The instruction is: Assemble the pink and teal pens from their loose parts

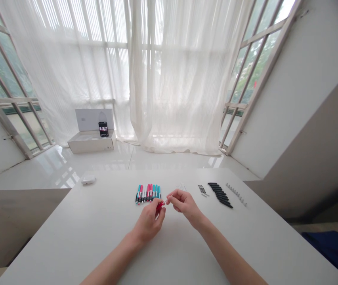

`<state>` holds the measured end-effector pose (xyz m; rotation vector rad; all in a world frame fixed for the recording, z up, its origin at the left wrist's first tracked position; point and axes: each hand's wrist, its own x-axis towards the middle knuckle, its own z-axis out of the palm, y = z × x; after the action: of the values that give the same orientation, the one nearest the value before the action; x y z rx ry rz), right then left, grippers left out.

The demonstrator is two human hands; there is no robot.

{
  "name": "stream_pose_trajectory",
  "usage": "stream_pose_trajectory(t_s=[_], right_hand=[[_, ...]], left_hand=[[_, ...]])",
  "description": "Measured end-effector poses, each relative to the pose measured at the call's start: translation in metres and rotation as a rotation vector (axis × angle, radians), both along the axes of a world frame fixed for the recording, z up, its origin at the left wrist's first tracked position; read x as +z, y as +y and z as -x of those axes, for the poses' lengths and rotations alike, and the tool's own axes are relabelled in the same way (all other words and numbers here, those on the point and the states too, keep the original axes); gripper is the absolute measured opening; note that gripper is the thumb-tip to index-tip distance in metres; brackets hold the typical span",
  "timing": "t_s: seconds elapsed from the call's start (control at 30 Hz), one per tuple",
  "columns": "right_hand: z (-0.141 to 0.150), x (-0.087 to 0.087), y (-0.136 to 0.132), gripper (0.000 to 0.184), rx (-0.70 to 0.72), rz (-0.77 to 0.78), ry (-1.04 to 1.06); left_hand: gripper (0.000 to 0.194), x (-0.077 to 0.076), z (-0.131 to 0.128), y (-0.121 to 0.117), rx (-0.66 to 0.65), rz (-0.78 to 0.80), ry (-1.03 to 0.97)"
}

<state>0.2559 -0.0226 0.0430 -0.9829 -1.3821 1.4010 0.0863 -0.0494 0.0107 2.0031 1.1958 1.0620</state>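
Red part (160,205): one, above the near-middle of the table (127,245), mostly hidden by the left hand; looks light, stiff and smooth, perhaps a little slippery, best held round its sides
Thin piece (165,202): one, pale and slim, between the hands at the red part's end; likely light and easy to bend, best pinched close to the joint
Left hand (147,222): fingers curled nearly closed round the red part
Right hand (188,206): thumb and fingertips pinched together on the thin piece
Pens (148,192): about nine in a row just beyond the left hand, teal, pink and whitish
Rods (182,187): several, beyond the right hand, too faint to count
Metal bits (202,190): a small cluster right of the rods, too bunched to count
Black tubes (220,195): about ten, side by side
Pale bits (236,192): about ten, in a slanting line at far right
White case (88,180): one, at far left
Phone (103,129): one, upright at the open box (91,145), also one
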Motion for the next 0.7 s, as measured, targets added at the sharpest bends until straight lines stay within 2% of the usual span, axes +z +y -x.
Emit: stream_pose_trajectory(t_s=[0.17, 0.3, 0.4, 0.57, 0.7], right_hand=[[-0.002, -0.001, 0.002, 0.029, -0.065, -0.032, -0.031], [-0.003, -0.003, 0.004, 0.030, -0.051, -0.047, -0.025], [-0.002, -0.002, 0.003, 0.032, -0.050, -0.032, -0.035], [-0.001, 0.002, 0.000, 0.035, -0.035, 0.058, -0.013], [-0.002, 0.000, 0.001, 0.035, 0.006, 0.113, 0.002]], left_hand=[[0.021, 0.003, -0.001, 0.001, -0.008, 0.015, -0.078], [0.028, 0.007, 0.000, 0.003, -0.040, 0.076, -0.104], [0.035, 0.008, 0.000, 0.005, -0.120, 0.239, -0.205], [0.042, 0.010, 0.000, 0.005, -0.336, 0.585, -0.462], [0.039, 0.011, 0.000, 0.004, -0.391, 0.714, -0.560]])
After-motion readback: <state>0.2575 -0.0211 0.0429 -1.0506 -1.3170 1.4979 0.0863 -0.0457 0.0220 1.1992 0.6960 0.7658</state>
